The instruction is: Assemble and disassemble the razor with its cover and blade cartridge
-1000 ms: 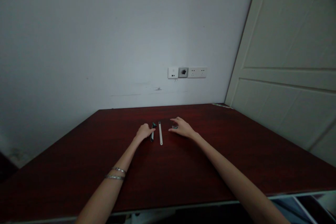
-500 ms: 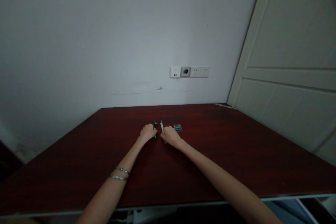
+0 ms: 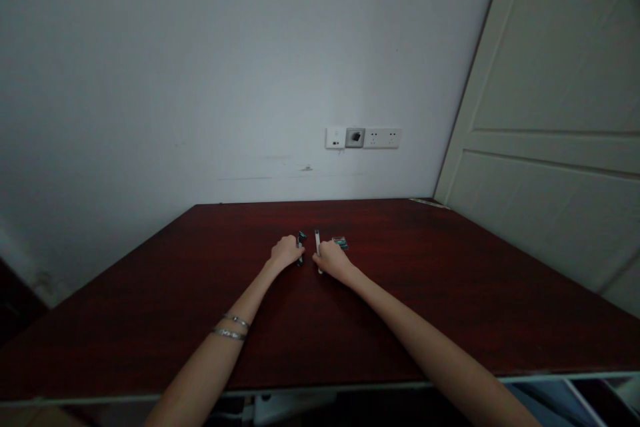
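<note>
My left hand [image 3: 286, 251] is closed round a small dark razor [image 3: 301, 236], whose angled head sticks up past the fingers. Just to its right, my right hand [image 3: 333, 259] grips a slim white stick [image 3: 317, 238] with a dark tip, held nearly upright in view; its exact kind is too small to tell. A narrow gap separates the two held things. Behind the right hand's knuckles lies a small clear pack [image 3: 341, 242] with green and dark contents, partly covered by the hand.
Both forearms rest over a dark red wooden table [image 3: 150, 307]. A white wall with a row of sockets [image 3: 382, 138] rises at its far edge. A pale panelled door [image 3: 550, 133] stands at the right. A thin strip [image 3: 429, 203] lies in the far right corner.
The white stick in my right hand has turned more upright and shifted slightly right. The razor in my left hand stays held. The view has shifted a little.
</note>
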The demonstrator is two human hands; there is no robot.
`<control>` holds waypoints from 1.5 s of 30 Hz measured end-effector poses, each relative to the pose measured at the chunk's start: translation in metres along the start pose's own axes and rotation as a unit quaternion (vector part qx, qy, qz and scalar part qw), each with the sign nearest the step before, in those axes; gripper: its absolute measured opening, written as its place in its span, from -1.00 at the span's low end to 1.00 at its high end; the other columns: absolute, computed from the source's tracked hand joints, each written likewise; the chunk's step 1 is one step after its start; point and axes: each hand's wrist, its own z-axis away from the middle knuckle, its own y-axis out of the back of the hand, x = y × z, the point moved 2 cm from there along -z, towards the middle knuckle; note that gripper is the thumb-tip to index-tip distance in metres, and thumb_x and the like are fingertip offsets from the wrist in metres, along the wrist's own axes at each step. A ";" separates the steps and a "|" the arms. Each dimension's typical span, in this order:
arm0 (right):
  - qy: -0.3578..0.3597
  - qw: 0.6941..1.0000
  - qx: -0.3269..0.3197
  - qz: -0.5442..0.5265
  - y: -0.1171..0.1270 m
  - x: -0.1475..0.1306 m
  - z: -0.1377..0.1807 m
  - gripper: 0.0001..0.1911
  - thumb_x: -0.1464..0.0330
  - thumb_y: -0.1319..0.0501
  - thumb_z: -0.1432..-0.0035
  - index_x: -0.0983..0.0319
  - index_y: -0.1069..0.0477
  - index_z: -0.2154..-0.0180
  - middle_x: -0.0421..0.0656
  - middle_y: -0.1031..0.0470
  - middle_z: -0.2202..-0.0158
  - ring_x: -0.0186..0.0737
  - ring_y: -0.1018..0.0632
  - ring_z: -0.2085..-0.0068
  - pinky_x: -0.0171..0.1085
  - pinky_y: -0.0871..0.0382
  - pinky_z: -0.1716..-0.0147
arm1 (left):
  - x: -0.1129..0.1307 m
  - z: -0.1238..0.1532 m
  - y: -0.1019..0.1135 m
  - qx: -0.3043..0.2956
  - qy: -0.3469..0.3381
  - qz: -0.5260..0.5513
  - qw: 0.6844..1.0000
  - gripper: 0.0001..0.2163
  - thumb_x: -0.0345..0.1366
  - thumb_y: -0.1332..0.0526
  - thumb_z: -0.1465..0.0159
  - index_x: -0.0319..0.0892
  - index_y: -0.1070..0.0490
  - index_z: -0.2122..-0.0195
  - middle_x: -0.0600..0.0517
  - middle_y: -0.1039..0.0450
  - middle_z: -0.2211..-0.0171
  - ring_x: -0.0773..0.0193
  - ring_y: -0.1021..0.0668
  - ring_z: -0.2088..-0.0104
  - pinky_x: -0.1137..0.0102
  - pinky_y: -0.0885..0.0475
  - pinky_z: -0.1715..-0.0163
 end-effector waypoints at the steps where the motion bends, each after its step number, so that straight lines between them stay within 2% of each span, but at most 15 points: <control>1: -0.001 1.000 0.002 -0.001 0.001 0.000 0.001 -0.65 0.27 -0.06 -0.13 0.42 -0.47 0.26 0.18 -0.50 0.24 0.00 -0.52 0.18 -0.22 -0.33 0.24 | 0.000 0.000 0.000 0.001 -0.003 -0.001 1.000 -0.76 -0.15 -0.13 -0.12 -0.20 -0.47 0.36 -0.18 -0.52 0.26 0.08 -0.54 0.19 0.40 -0.36 0.33; 6: -0.016 0.998 0.055 0.007 0.019 0.015 0.000 -0.56 0.15 0.03 -0.20 0.32 -0.46 0.23 0.09 -0.50 0.25 -0.06 -0.52 0.19 -0.23 -0.32 0.23 | -0.006 -0.004 0.005 0.031 0.012 -0.003 0.999 -0.63 0.01 -0.07 -0.16 -0.20 -0.46 0.36 -0.20 -0.50 0.24 0.03 -0.52 0.16 0.33 -0.36 0.28; 8: -0.051 0.994 0.091 0.023 0.030 0.034 -0.004 -0.55 0.14 0.10 -0.23 0.24 -0.47 0.21 0.03 -0.51 0.24 -0.08 -0.52 0.20 -0.23 -0.32 0.24 | -0.015 -0.008 0.009 0.063 0.033 -0.007 0.997 -0.61 0.01 -0.01 -0.20 -0.21 -0.45 0.32 -0.20 -0.49 0.22 0.02 -0.51 0.15 0.30 -0.36 0.25; 11: -0.122 0.983 0.129 0.050 0.041 0.076 -0.008 -0.57 0.20 0.11 -0.23 0.20 -0.47 0.19 0.00 -0.49 0.19 -0.06 -0.51 0.19 -0.19 -0.32 0.24 | -0.034 -0.014 0.013 0.109 0.042 -0.028 0.993 -0.64 -0.09 0.04 -0.25 -0.22 -0.42 0.23 -0.21 -0.45 0.17 0.04 -0.48 0.11 0.28 -0.35 0.20; 15: -0.154 0.977 0.134 0.064 0.032 0.135 -0.010 -0.57 0.22 0.07 -0.20 0.23 -0.42 0.06 0.06 -0.38 0.01 0.00 -0.42 0.03 -0.14 -0.29 0.14 | -0.059 -0.022 0.010 0.149 0.050 -0.064 0.986 -0.62 -0.13 0.06 -0.26 -0.28 -0.36 0.09 -0.26 -0.35 0.05 0.01 -0.39 0.01 0.24 -0.30 0.11; 19: -0.170 0.979 0.100 0.053 0.013 0.163 -0.015 -0.47 0.16 0.07 -0.19 0.23 -0.22 -0.13 0.07 -0.23 -0.14 0.05 -0.27 -0.12 -0.02 -0.15 0.00 | -0.072 -0.031 -0.002 0.119 0.038 -0.082 0.989 -0.49 -0.04 0.11 -0.26 -0.27 -0.20 -0.11 -0.30 -0.15 -0.14 -0.18 -0.20 -0.14 0.03 -0.13 -0.03; 21: -0.179 0.979 0.087 0.049 0.007 0.166 -0.017 -0.44 0.14 0.09 -0.19 0.24 -0.16 -0.16 0.07 -0.22 -0.14 0.03 -0.23 -0.14 0.01 -0.08 -0.04 | -0.075 -0.035 -0.008 0.096 0.038 -0.092 0.990 -0.44 -0.01 0.16 -0.27 -0.26 -0.14 -0.17 -0.30 -0.05 -0.20 -0.24 -0.10 -0.19 -0.03 -0.03 -0.07; 24: -0.181 0.979 0.075 0.048 0.005 0.166 -0.020 -0.45 0.14 0.10 -0.20 0.25 -0.19 -0.15 0.05 -0.21 -0.16 0.01 -0.21 -0.16 -0.01 -0.04 -0.06 | -0.077 -0.038 -0.013 0.084 0.036 -0.104 0.990 -0.43 -0.01 0.20 -0.27 -0.26 -0.09 -0.20 -0.31 0.00 -0.22 -0.26 -0.06 -0.20 -0.04 0.00 -0.08; 30: -0.174 0.981 0.066 0.054 0.007 0.165 -0.019 -0.48 0.17 0.11 -0.20 0.24 -0.27 -0.10 0.04 -0.22 -0.15 0.01 -0.22 -0.14 -0.03 -0.05 -0.04 | -0.078 -0.039 -0.013 0.085 0.026 -0.115 0.989 -0.44 -0.03 0.21 -0.27 -0.26 -0.09 -0.20 -0.30 -0.01 -0.22 -0.25 -0.07 -0.20 -0.05 -0.03 -0.07; 45: -0.164 0.982 0.063 0.063 0.008 0.165 -0.017 -0.50 0.22 0.11 -0.20 0.23 -0.27 -0.10 0.05 -0.24 -0.14 0.04 -0.23 -0.14 -0.03 -0.08 -0.03 | -0.086 -0.043 -0.012 0.062 0.013 -0.093 0.994 -0.43 -0.02 0.19 -0.26 -0.22 -0.08 -0.21 -0.28 0.02 -0.23 -0.22 -0.06 -0.21 -0.02 -0.04 -0.08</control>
